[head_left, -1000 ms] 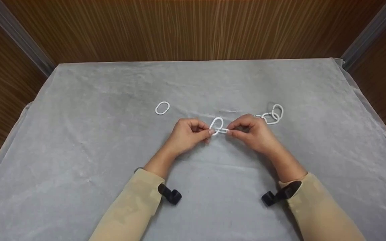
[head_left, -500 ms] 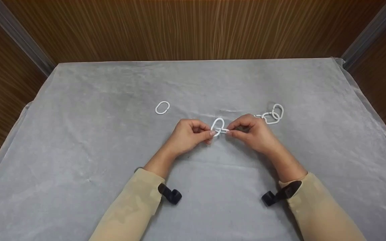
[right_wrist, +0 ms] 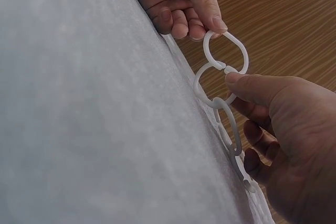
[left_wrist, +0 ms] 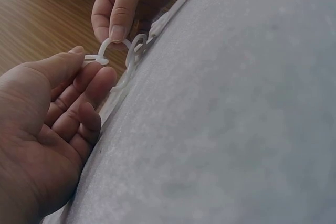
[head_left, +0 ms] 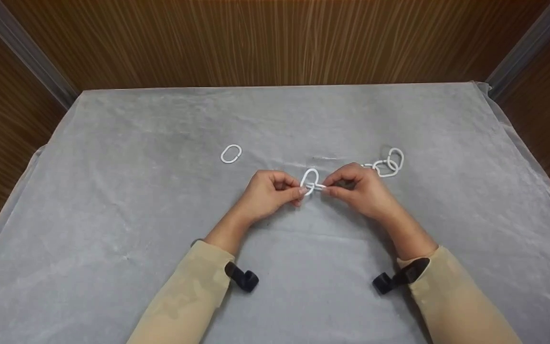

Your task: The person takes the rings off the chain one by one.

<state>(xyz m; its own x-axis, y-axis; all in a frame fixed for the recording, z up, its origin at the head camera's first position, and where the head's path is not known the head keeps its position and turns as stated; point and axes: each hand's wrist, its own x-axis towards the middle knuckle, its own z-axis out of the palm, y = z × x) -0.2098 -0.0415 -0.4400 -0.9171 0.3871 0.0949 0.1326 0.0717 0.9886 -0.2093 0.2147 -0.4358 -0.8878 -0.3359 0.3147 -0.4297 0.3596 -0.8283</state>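
Observation:
Above the grey cloth [head_left: 160,229] my left hand [head_left: 299,190] pinches a white split ring [head_left: 310,179]. The right hand [head_left: 328,188] pinches the end link of a white ring chain [head_left: 388,166] hooked into that ring. In the right wrist view the ring [right_wrist: 237,50] shows its gap beside my right thumb [right_wrist: 247,82]. The left fingers [right_wrist: 210,17] hold the ring's top, and the chain [right_wrist: 227,124] hangs down past my palm. In the left wrist view the ring [left_wrist: 104,52] sits between my left thumb [left_wrist: 63,66] and the right fingers [left_wrist: 119,24].
A single loose white ring [head_left: 231,154] lies on the cloth to the left of my hands. The chain's far links rest on the cloth at the right. Wood-grain walls [head_left: 275,43] stand behind the table's back edge.
The ring between my fingertips has tilted a touch. Both hands stay where they were.

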